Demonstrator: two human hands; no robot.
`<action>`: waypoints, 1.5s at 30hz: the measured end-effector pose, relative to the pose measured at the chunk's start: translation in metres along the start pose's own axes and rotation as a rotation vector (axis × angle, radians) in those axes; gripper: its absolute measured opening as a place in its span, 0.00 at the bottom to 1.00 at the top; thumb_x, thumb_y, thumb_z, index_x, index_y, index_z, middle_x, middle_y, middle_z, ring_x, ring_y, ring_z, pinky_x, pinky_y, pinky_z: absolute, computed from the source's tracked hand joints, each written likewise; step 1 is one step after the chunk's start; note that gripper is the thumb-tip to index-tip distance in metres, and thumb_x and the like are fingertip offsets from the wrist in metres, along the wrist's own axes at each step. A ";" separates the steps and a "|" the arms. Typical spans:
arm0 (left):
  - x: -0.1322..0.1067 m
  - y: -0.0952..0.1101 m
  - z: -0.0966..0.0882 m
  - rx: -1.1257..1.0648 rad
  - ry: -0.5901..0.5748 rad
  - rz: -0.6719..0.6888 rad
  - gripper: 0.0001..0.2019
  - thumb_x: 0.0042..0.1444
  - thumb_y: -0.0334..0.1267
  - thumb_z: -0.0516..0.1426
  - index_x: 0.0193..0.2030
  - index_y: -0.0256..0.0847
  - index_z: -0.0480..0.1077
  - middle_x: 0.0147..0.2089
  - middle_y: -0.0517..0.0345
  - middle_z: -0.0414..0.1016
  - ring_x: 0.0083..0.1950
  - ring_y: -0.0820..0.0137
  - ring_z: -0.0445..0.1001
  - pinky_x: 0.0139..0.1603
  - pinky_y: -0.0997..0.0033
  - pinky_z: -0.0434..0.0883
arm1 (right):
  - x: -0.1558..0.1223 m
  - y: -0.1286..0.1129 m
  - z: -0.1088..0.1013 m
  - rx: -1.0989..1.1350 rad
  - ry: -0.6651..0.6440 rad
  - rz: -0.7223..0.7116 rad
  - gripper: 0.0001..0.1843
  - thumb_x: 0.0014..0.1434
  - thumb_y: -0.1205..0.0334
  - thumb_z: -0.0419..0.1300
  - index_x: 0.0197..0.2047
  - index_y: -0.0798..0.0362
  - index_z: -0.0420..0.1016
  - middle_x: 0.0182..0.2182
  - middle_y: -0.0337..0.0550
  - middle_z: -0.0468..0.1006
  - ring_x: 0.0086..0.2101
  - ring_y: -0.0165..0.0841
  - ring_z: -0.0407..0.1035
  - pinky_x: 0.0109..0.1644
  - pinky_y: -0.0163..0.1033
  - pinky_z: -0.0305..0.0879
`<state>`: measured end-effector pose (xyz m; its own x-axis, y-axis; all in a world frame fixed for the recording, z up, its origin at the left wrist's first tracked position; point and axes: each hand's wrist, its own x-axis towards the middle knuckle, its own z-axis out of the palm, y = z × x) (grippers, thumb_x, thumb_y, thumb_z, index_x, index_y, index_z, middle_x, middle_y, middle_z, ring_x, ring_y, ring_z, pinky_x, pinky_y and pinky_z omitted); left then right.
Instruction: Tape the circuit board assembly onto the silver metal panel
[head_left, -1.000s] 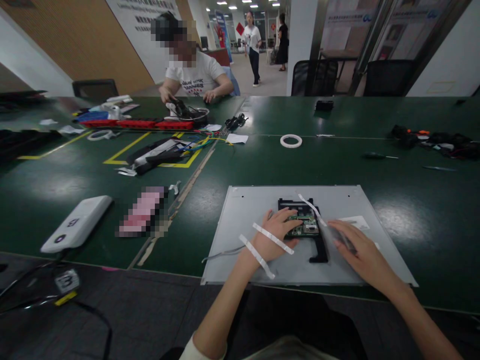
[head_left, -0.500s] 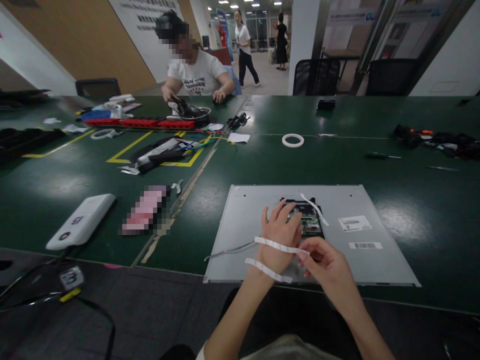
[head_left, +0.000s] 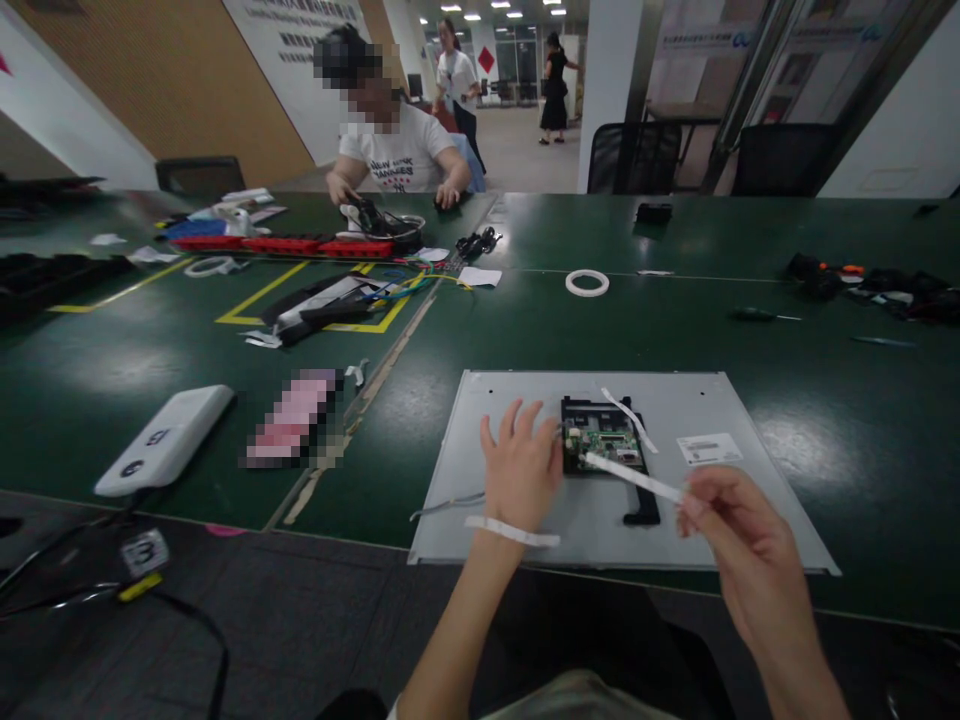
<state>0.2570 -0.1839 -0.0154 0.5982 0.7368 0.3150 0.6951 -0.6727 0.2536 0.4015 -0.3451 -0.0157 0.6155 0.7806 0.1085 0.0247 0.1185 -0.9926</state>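
A grey metal panel (head_left: pixel 517 400) lies flat on the green table in front of me. A green circuit board (head_left: pixel 604 447) sits in a black frame at its middle. My left hand (head_left: pixel 519 470) rests on the panel just left of the board, fingers spread, with a white tape strip (head_left: pixel 512 532) stuck across its wrist. My right hand (head_left: pixel 739 545) hovers right of the board and pinches one end of another white tape strip (head_left: pixel 634 477). The far end of that strip reaches over the board. A third strip (head_left: pixel 628 418) lies across the frame's top right corner.
A white tape roll (head_left: pixel 586 283) lies beyond the panel. A white device (head_left: pixel 166 453) and a blurred pink object (head_left: pixel 291 418) lie to the left. Tools (head_left: pixel 862 280) sit at far right. A person (head_left: pixel 396 150) works across the table among cables and red parts (head_left: pixel 285 245). Two people stand far behind.
My right hand has pulled one tape strip off my left wrist and carried it right over the board. My left hand slid slightly left, keeping one strip.
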 end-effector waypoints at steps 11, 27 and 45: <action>-0.020 0.019 -0.014 -1.018 -0.301 -0.114 0.16 0.64 0.45 0.46 0.50 0.41 0.69 0.47 0.52 0.74 0.45 0.68 0.73 0.37 0.73 0.70 | 0.013 0.017 -0.027 -0.141 -0.054 -0.056 0.11 0.61 0.57 0.58 0.47 0.50 0.70 0.30 0.40 0.69 0.31 0.31 0.65 0.33 0.32 0.65; -0.023 0.063 0.032 -0.202 -0.347 -0.157 0.11 0.60 0.40 0.50 0.32 0.40 0.70 0.29 0.57 0.74 0.30 0.69 0.72 0.28 0.72 0.56 | 0.019 0.060 -0.023 -0.816 0.112 -0.110 0.14 0.62 0.52 0.53 0.46 0.50 0.70 0.32 0.37 0.72 0.30 0.31 0.66 0.37 0.36 0.60; -0.021 0.058 0.025 -0.038 -0.448 -0.169 0.10 0.61 0.42 0.50 0.38 0.41 0.69 0.36 0.56 0.76 0.35 0.67 0.75 0.30 0.72 0.61 | 0.019 0.071 -0.024 -1.145 0.120 -0.204 0.28 0.66 0.41 0.41 0.51 0.54 0.67 0.33 0.43 0.69 0.34 0.36 0.64 0.39 0.40 0.58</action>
<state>0.2948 -0.2364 -0.0302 0.5968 0.7869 -0.1567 0.7873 -0.5367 0.3035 0.4342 -0.3367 -0.0853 0.5874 0.7404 0.3268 0.7895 -0.4355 -0.4325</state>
